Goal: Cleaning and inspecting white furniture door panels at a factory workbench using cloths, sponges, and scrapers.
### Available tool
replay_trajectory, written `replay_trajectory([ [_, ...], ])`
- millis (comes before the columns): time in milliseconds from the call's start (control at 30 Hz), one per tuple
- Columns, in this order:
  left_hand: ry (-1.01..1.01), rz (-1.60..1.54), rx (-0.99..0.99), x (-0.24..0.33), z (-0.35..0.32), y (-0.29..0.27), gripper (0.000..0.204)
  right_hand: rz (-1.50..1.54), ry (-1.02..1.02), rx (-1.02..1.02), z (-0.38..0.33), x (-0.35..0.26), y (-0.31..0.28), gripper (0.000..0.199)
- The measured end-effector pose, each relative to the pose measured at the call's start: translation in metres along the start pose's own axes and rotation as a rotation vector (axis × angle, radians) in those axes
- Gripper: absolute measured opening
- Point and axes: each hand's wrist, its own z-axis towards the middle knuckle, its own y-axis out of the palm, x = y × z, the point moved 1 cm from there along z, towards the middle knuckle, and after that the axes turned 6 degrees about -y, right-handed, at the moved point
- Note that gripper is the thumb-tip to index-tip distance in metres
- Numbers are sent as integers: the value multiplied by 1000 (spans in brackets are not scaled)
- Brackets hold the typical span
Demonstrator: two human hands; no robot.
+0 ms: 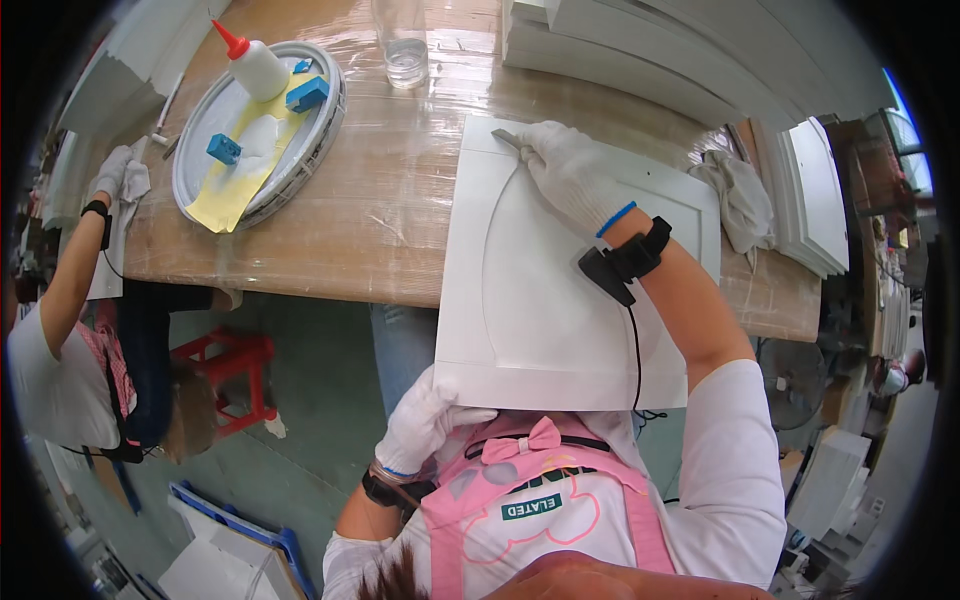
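A white cabinet door panel (560,290) with a recessed middle and a curved groove lies partly on the table and sticks out over its front edge toward me. My left hand (422,420), in a white knit glove, grips the panel's near left corner, some of its fingers hidden behind the edge. My right hand (572,178), gloved the same way with a blue cuff, rests on the panel's far part. Pinched in its fingers is a small flat grey piece (507,137), touching the panel near the far left corner; its exact kind is unclear.
On the film-covered table (390,200), a round lid (335,110) bears a red-tipped glue bottle (258,70), blue blocks (307,94) and yellow paper (218,208). A glass (406,62), white boards (670,60) and a rag (738,200) lie around. A co-worker's hand (115,172) works at left, near a red stool (240,370).
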Motion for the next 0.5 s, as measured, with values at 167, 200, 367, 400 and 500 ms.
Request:
replay_trajectory([
  [167, -48, 8, -30, 1, -2, -5, 49, 29, -254, -504, -27, -61, 12, 12],
  [200, -56, 8, -37, 0, -1, -6, 49, 32, -177, -411, -21, -55, 10, 13],
  [367, -98, 4, -50, 0, -2, -10, 45, -187, 5, -57, 21, 16, 3, 22],
  [400, -109, 15, -51, 0, -2, -14, 45, -169, -79, -161, 17, 5, 8, 21],
  [500, -143, 42, -55, 1, -3, -20, 44, -232, -305, -635, -2, -65, 12, 18],
])
